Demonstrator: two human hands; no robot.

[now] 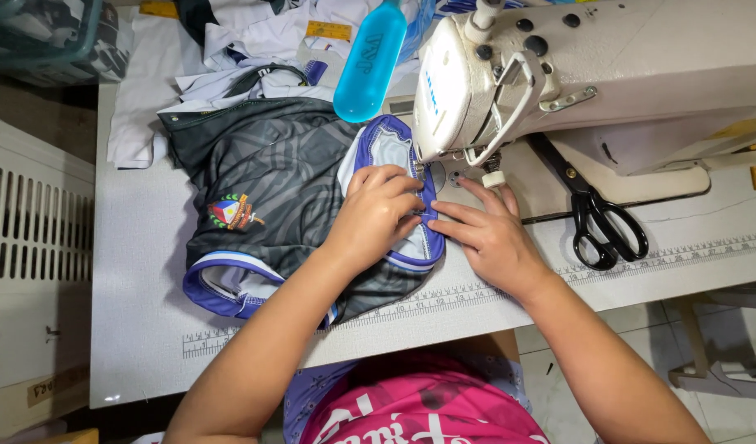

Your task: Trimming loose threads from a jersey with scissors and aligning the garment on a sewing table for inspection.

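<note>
A dark grey jersey (267,185) with blue and white trim and a small crest lies on the sewing table (139,288). My left hand (376,210) presses down on its blue-edged collar (392,136), fingers curled over the fabric. My right hand (486,234) lies flat beside it, fingertips on the collar edge just in front of the presser foot (493,174) of the cream sewing machine (592,70). The needle itself is hidden behind the machine head.
Black scissors (598,214) rest on the machine bed to the right. A light blue bottle (370,59) lies behind the jersey, with a heap of white garments (246,41) at the back. A white slatted crate (32,247) stands left of the table.
</note>
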